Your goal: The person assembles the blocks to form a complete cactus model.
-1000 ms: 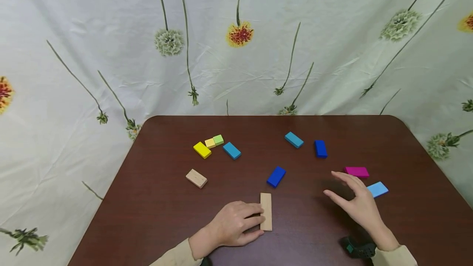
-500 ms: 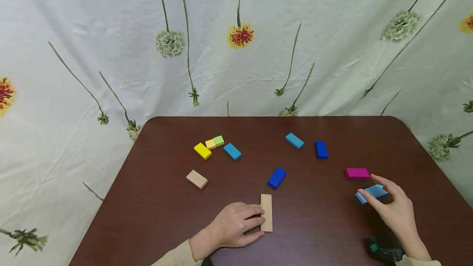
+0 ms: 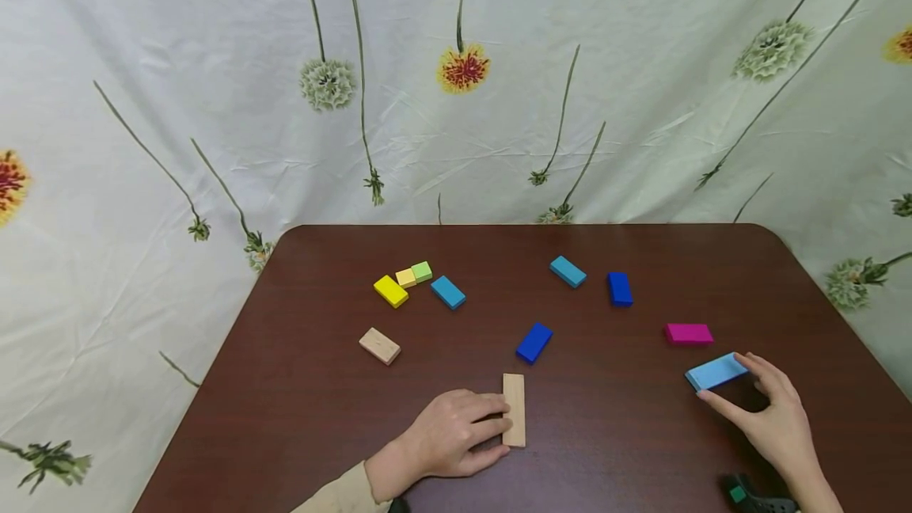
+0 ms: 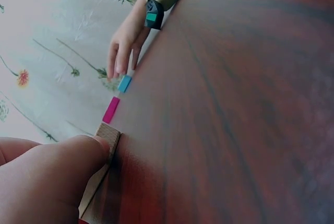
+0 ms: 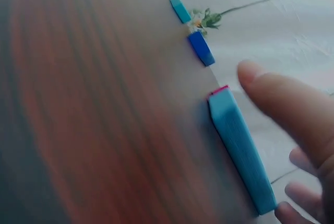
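In the head view my left hand [image 3: 456, 432] rests beside a long plain wooden block [image 3: 514, 410], with curled fingers on its left edge. The left wrist view has the thumb pressed against the end of this wooden block [image 4: 108, 132]. My right hand [image 3: 773, 410] hovers around a light blue block [image 3: 716, 371] lying flat on the table, thumb by its near left corner and fingers by its right end. In the right wrist view the thumb [image 5: 282, 98] stands apart from the light blue block [image 5: 240, 145]; one fingertip is close to its lower end.
A magenta block [image 3: 689, 334] lies just beyond the light blue one. Dark blue blocks [image 3: 534, 343] and medium blue blocks [image 3: 568, 271] are spread over the brown table [image 3: 285, 418]. Yellow [image 3: 391, 291], green [image 3: 423, 271] and short wooden [image 3: 380, 346] blocks lie at left.
My right hand has moved right to the light blue block, then slightly back toward me, its thumb shifting to the near corner. The left hand and the wooden block stay in place.
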The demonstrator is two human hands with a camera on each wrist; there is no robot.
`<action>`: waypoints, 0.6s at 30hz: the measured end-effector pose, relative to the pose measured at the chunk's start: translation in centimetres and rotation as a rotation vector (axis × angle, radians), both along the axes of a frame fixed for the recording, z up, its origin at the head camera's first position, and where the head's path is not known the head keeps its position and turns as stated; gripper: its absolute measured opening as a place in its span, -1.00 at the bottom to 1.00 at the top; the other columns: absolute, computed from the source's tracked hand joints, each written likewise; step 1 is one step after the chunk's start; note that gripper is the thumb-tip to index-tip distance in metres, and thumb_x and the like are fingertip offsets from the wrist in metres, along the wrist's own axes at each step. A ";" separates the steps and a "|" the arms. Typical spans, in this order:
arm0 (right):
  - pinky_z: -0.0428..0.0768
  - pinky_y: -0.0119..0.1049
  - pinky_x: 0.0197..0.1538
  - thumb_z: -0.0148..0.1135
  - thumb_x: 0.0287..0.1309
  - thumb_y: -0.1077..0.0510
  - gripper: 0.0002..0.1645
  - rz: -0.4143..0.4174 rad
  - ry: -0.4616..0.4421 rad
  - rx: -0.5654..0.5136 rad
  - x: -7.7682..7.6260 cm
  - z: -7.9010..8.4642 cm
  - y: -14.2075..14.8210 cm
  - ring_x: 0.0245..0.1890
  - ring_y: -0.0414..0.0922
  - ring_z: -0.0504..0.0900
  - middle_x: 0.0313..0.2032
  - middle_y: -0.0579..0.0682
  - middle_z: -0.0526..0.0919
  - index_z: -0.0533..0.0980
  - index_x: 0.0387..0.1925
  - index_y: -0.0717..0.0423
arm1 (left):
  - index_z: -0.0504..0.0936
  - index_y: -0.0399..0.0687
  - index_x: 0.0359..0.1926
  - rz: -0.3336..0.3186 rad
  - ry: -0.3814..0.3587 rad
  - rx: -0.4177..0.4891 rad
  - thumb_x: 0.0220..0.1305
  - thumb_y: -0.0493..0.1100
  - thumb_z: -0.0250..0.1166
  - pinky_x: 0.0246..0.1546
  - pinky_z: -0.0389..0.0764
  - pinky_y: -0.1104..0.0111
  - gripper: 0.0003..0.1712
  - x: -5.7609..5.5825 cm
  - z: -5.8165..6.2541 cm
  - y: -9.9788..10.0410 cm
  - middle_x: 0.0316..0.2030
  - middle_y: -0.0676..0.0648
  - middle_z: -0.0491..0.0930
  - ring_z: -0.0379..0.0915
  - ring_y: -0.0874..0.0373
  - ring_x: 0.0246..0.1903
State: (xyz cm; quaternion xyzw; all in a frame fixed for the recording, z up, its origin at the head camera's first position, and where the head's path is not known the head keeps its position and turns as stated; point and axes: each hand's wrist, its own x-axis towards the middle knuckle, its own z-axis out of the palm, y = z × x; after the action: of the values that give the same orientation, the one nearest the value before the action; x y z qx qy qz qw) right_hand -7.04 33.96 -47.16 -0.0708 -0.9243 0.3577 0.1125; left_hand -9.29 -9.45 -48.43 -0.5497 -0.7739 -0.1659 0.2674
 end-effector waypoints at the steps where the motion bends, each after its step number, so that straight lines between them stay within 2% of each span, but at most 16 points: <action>1: 0.25 0.25 0.03 0.46 -0.06 -0.01 -0.02 0.001 -0.003 0.004 0.0 -0.1 -0.1 0.15 0.39 0.18 0.30 0.38 0.13 0.24 0.31 0.31 | 0.70 0.06 -0.22 0.000 -0.001 0.000 0.12 0.08 0.31 -0.23 0.56 0.46 -0.72 0.0 0.0 0.0 -0.13 0.04 0.60 0.54 0.29 -0.13; 8: 0.04 0.40 0.10 0.49 -0.12 -0.01 0.05 0.011 0.006 0.016 -0.3 -0.6 -0.2 0.23 0.48 0.00 0.28 0.47 0.09 0.20 0.30 0.39 | 0.70 0.06 -0.22 0.000 0.002 0.002 0.13 0.08 0.31 -0.23 0.56 0.46 -0.72 0.0 0.0 0.0 -0.14 0.04 0.60 0.54 0.29 -0.13; 14: 0.01 0.36 0.15 0.46 -0.08 -0.02 -0.01 0.036 0.029 0.057 -0.6 -0.6 -0.3 0.18 0.47 0.07 0.22 0.47 0.20 0.23 0.25 0.43 | 0.70 0.06 -0.22 0.003 0.003 0.000 0.13 0.08 0.30 -0.23 0.55 0.46 -0.72 0.0 0.0 0.0 -0.14 0.04 0.60 0.54 0.29 -0.14; 18: -0.02 0.35 0.15 0.46 -0.08 0.05 -0.08 0.054 0.068 0.031 -0.8 -0.8 -0.8 0.18 0.45 0.07 0.22 0.46 0.20 0.27 0.22 0.43 | 0.70 0.06 -0.22 0.002 -0.001 0.000 0.12 0.08 0.31 -0.23 0.55 0.47 -0.72 0.0 0.0 -0.1 -0.14 0.04 0.60 0.54 0.29 -0.15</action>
State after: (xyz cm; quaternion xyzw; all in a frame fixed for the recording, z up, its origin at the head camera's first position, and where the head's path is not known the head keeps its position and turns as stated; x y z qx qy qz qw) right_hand -7.86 33.19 -47.94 -0.0317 -0.9270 0.3483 0.1353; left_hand -9.30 -9.53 -48.44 -0.5489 -0.7744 -0.1660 0.2673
